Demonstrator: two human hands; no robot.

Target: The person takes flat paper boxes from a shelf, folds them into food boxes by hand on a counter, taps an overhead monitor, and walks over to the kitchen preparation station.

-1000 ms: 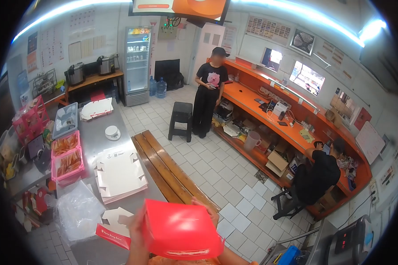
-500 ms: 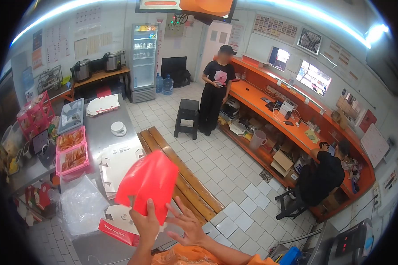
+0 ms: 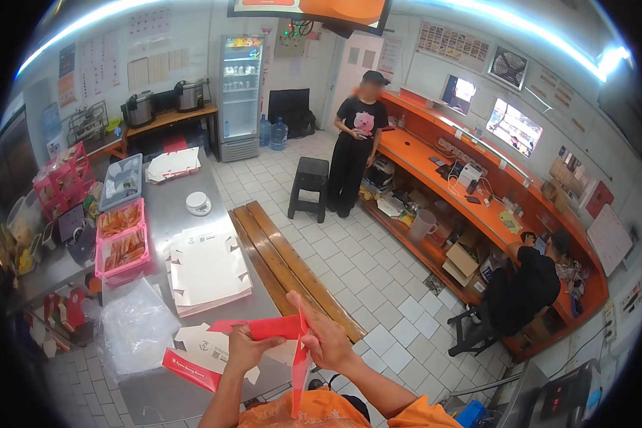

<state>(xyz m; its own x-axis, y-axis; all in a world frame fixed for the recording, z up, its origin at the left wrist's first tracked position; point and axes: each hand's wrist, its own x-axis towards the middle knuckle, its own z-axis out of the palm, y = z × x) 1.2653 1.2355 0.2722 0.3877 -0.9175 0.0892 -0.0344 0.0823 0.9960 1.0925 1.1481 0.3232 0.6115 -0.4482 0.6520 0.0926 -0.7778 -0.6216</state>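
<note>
Left hand (image 3: 246, 351) pinches the edge of a red paperboard carton (image 3: 274, 328) at lower centre frame; right hand (image 3: 329, 344), fingers extended, bears against its upright panel. Even pressure along the crease should avoid buckling the board.

Red folded card (image 3: 277, 327) meets an orange sleeve (image 3: 422, 414) beside white card blanks (image 3: 208, 265), pink baskets (image 3: 122, 250) and a blue-grey tray (image 3: 120, 182), opposite an orange counter (image 3: 442, 175) and pale floor tiles (image 3: 378, 265).
</note>
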